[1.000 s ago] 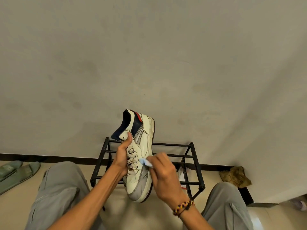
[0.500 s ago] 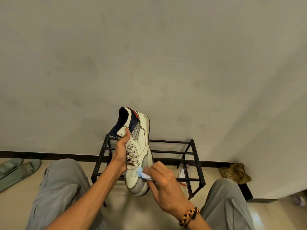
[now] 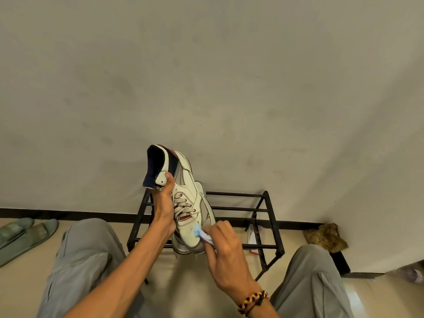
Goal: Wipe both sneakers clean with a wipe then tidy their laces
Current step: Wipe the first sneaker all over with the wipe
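Laces are showing partly behind the left hand gripping one sneaker; right hand at 5 o'clock is pinching one half-hidden wipe.

Beige floor carries black metal shoe rack against wall; green slippers lie at left; crumpled brown cloth at right.
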